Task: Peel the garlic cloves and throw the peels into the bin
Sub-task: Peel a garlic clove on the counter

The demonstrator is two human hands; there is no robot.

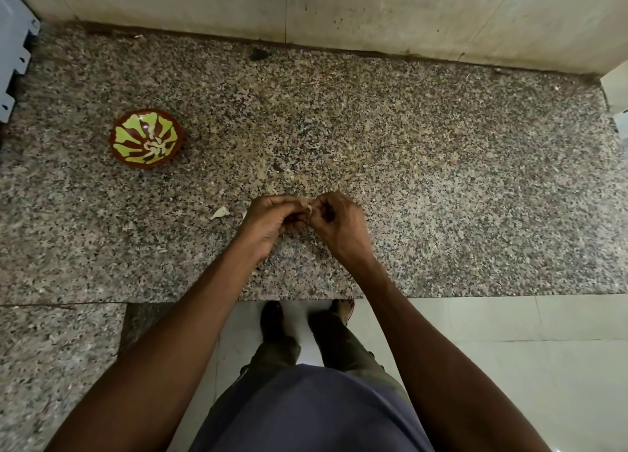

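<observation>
My left hand (273, 219) and my right hand (334, 219) meet above the speckled granite counter (441, 180), fingertips pinched together on a small garlic clove (308, 208), of which only a pale sliver shows between them. A loose white garlic peel (220, 212) lies on the counter just left of my left hand. A brown bowl with a green and cream pattern (146, 139) stands at the left of the counter, with a few pale pieces at its centre. No bin is in view.
A tiled wall (339, 6) runs along the back of the counter. A white object (13, 54) sits at the far left edge and another pale object (616, 88) at the far right. The counter's front edge (475, 295) drops to a light floor where my feet stand.
</observation>
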